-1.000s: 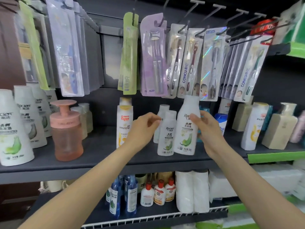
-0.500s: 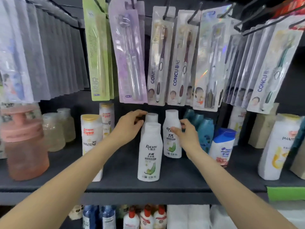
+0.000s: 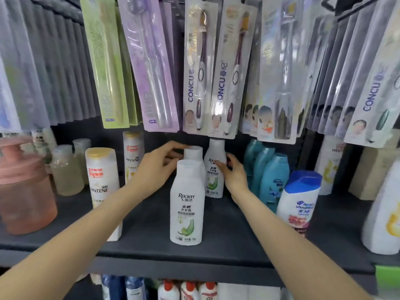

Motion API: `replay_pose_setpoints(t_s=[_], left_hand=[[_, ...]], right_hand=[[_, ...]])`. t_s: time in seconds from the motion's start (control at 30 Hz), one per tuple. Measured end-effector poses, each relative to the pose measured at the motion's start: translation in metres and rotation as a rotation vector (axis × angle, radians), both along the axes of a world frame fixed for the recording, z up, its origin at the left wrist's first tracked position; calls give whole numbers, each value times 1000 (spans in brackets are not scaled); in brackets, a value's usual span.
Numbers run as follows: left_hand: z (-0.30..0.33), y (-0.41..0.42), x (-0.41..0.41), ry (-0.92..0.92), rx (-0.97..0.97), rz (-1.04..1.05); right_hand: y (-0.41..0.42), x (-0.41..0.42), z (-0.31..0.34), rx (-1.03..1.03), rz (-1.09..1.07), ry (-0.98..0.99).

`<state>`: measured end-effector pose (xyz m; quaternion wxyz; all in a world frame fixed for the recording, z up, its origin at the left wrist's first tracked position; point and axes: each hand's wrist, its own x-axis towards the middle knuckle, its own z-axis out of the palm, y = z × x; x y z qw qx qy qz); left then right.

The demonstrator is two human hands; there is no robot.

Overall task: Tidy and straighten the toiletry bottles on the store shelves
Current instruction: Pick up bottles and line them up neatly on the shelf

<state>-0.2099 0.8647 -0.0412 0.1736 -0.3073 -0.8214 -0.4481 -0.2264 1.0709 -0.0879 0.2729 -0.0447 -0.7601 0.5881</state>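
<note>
Three white Racien bottles stand on the dark shelf (image 3: 229, 239). The front bottle (image 3: 187, 204) stands free near the shelf's middle. Behind it is a second white bottle (image 3: 193, 153), mostly hidden; my left hand (image 3: 154, 169) curls around its upper left side. To the right stands the rear bottle (image 3: 215, 169), upright under the hanging toothbrush packs. My right hand (image 3: 234, 173) holds its right side, thumb across the label.
White Pantene bottles (image 3: 101, 182) stand left, beside a pink pump bottle (image 3: 22, 187). Teal bottles (image 3: 270, 180) and a blue-capped white bottle (image 3: 299, 202) stand right. Toothbrush packs (image 3: 205, 72) hang low over the shelf. More bottles (image 3: 188, 291) sit on the shelf below.
My right hand set the large white bottle down at the back of the shelf and still holds it. My left hand reached to the second white bottle. The view moved closer.
</note>
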Motion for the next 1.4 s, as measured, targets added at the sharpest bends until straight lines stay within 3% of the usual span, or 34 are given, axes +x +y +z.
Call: replay_pose_setpoints(t_s=[0.77, 1.4], left_hand=[[-3, 0, 7, 12, -24, 20], [-4, 1, 11, -19, -46, 51]], right_hand=[[-17, -35, -15, -202, 285, -110], [-17, -42, -14, -162, 302, -138]])
